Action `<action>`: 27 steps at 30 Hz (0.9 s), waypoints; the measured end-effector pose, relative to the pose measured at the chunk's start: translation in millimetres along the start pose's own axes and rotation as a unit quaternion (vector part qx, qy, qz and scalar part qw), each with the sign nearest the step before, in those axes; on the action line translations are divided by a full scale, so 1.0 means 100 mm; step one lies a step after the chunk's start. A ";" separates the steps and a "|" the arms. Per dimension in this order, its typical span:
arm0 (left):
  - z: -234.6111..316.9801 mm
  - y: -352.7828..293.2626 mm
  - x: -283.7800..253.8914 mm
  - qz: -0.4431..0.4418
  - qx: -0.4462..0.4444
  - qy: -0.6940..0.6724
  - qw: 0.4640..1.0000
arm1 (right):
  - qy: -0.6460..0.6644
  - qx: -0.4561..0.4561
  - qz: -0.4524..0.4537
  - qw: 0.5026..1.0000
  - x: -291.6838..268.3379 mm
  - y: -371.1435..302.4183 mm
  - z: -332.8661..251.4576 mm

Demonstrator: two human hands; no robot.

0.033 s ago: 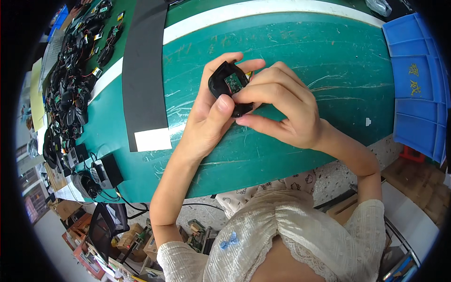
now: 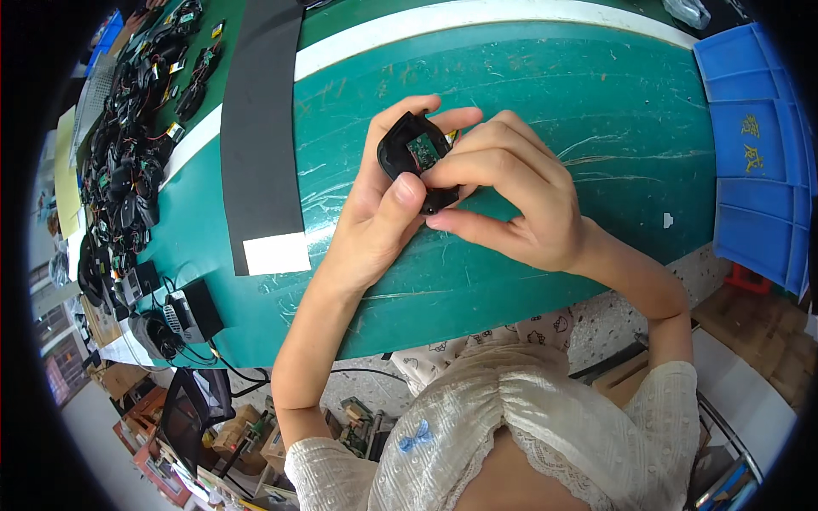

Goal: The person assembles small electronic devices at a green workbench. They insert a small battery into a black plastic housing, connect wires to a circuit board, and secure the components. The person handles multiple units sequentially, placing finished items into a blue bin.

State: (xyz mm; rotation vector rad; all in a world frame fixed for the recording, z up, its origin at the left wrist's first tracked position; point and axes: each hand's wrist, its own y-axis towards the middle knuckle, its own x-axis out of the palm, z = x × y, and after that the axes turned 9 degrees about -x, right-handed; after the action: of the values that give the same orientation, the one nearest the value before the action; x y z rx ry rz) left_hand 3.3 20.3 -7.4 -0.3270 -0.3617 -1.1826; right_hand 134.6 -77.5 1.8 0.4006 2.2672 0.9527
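Observation:
Over the middle of the table I hold a small black plastic housing [image 2: 395, 152] with both hands. A green circuit board [image 2: 423, 151] sits inside its open face. My left hand [image 2: 379, 200] is closed around the housing's left side, its thumb pressed on the lower edge and its fingers behind. My right hand [image 2: 520, 192] pinches the lower right part between thumb and index finger. A bit of yellow and thin wire shows behind the housing near the right fingers. What lies under the right fingertips is hidden.
Many black housings with wires [image 2: 128, 179] are heaped along the left. A black strip [image 2: 260, 145] with a white end lies left of my hands. A black power box [image 2: 194, 311] with cables stands at the near left. Blue bins [image 2: 754, 162] line the right edge of the green table [image 2: 630, 94].

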 end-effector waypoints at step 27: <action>0.04 -0.06 0.05 0.009 -0.058 0.023 0.998 | 0.335 0.284 0.053 0.897 -0.24 0.11 -0.03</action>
State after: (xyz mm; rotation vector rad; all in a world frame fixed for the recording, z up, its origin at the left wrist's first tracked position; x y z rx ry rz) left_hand -1.2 15.5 -1.1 -0.4027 -0.2497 -1.1941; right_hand 150.6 -83.2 22.2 0.4967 3.1967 0.4869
